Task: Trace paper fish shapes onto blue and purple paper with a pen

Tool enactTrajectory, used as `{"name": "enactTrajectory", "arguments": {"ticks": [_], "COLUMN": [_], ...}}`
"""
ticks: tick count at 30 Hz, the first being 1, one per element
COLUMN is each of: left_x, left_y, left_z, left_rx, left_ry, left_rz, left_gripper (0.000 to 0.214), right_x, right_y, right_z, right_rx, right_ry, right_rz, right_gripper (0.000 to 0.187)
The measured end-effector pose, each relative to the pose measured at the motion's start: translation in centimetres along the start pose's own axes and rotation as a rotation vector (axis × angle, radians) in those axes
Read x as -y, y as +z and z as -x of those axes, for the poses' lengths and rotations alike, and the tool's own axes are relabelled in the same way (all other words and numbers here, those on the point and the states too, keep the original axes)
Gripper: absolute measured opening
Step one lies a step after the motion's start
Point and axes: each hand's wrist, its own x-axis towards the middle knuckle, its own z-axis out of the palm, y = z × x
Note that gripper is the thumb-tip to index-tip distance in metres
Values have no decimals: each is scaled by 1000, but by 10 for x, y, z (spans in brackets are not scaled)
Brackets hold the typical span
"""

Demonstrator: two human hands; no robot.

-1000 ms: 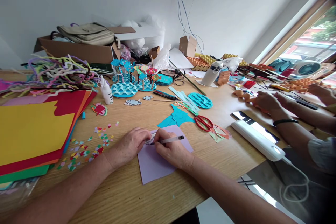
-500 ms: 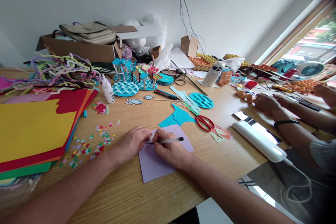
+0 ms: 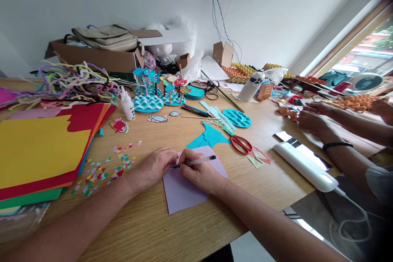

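Observation:
A lilac paper sheet (image 3: 184, 190) lies on the wooden table (image 3: 159, 229) in front of me. My right hand (image 3: 201, 174) is closed round a pen (image 3: 199, 160), its tip down at the sheet's upper left corner. My left hand (image 3: 155, 166) rests beside it with curled fingers pressing a small paper piece (image 3: 177, 159) onto the sheet; most of that piece is hidden. Red-handled scissors (image 3: 241, 144) and teal paper scraps (image 3: 208, 137) lie just beyond the sheet.
Stacked coloured card (image 3: 39, 151) and paper confetti (image 3: 104, 170) lie left. Pipe cleaners (image 3: 70, 84), a glue bottle (image 3: 127, 106) and teal wave models (image 3: 147, 102) stand behind. Another person's hands (image 3: 316, 120) work at the right, near a white device (image 3: 303, 166). A cardboard box (image 3: 98, 59) sits at the back.
My hands stay on the lilac sheet with only a slight shift of the pen. The other person's hands have moved a little at the right.

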Motion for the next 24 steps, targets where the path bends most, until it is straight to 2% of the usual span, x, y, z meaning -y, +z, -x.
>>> {"name": "enactTrajectory", "arguments": {"ticks": [18,24], "left_x": [2,6], "left_y": [1,2], "left_z": [1,2], "left_rx": [-1,5], "left_ry": [-4,-1], "left_rz": [20,12], "left_gripper": [16,13], "right_x": [4,-2], "right_y": [0,-2], "right_z": [-1,1], "right_rx": [15,1], "right_ry": [-7,12], "right_rz": [58,88], "right_gripper": [16,13]}}
